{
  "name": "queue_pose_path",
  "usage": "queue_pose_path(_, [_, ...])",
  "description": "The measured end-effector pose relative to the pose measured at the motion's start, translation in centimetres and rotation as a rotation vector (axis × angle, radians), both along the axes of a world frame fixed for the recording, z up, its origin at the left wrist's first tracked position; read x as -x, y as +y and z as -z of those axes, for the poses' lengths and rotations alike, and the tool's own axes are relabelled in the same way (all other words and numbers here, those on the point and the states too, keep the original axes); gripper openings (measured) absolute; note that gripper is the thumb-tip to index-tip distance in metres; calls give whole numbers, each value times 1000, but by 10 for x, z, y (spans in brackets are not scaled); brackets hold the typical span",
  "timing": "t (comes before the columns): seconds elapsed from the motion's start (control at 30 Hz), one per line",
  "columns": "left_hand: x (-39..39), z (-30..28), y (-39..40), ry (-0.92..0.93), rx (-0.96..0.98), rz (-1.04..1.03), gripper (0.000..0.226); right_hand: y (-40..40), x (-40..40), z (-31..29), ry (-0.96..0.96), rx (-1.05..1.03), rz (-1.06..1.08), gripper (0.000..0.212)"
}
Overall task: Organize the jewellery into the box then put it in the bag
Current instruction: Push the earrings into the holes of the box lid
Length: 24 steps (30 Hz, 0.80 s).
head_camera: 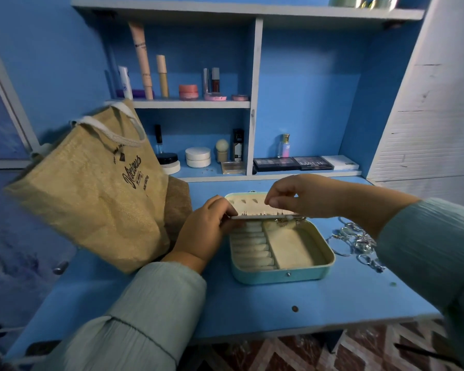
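- Pale turquoise, rounded-square jewellery box (281, 274) lies open on the smooth blue desk (252, 303), its lid (241, 200) tipped back and lined in cream
- Cream padded lining fills the base: a column of soft ring rolls (252, 250) on the left side, a plain flat compartment (292, 247) on the right side
- A thin cream flap panel (263, 216) stretches across the hinge end of the box, with small metal earrings pinned along it; a few small metal pieces hang at its right end
- The left hand (206, 234) pinches the left end of that panel, fingers curled round its edge
- The right hand (300, 199) hovers over the panel with fingers curled, thumb and forefinger brought close together; whether anything is held between them is too small to tell
- A tangle of silvery jewellery (356, 241), hoops and chains, lies on the desk just right of the box
- Coarse woven jute bag (91, 188), tan with dark printed lettering and pale rope handles, stands slumped at the left of the desk, near the box
- Both sleeves are a crinkled pale green fabric
- The shelves (190, 104) behind hold tubes, round jars and flat palettes
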<state>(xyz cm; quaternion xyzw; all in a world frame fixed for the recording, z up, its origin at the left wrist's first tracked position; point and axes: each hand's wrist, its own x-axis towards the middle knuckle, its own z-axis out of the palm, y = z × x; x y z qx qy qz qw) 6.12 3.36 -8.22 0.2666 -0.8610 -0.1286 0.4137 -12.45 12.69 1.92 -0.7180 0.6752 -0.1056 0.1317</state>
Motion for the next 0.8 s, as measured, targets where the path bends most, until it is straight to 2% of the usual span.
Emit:
queue_pose_path(0.1, [-1,0,3,-17,-52,-19,15,18,9,-3,-35,37,6,18])
queue_pose_path(0.23, [-4,-5,12,-5,-129,-45,12,39,22,-2,67,80,6,27])
queue_pose_path(0.33, [-6,-10,22,-20,-150,-85,7,48,26,3,133,132,27,17])
queue_pose_path(0.47, [-11,-16,37,-91,-130,-110,16,54,25,12,139,194,53,12])
queue_pose_path(0.6, [-13,-23,52,-90,16,-114,17,57,22,21,136,341,99,13])
queue_pose_path(0.73, [-6,-31,63,-121,182,-87,27,61,20,25,103,330,116,13])
queue_pose_path(0.8, [1,-36,68,-156,233,-80,21,63,20,27,92,322,118,13])
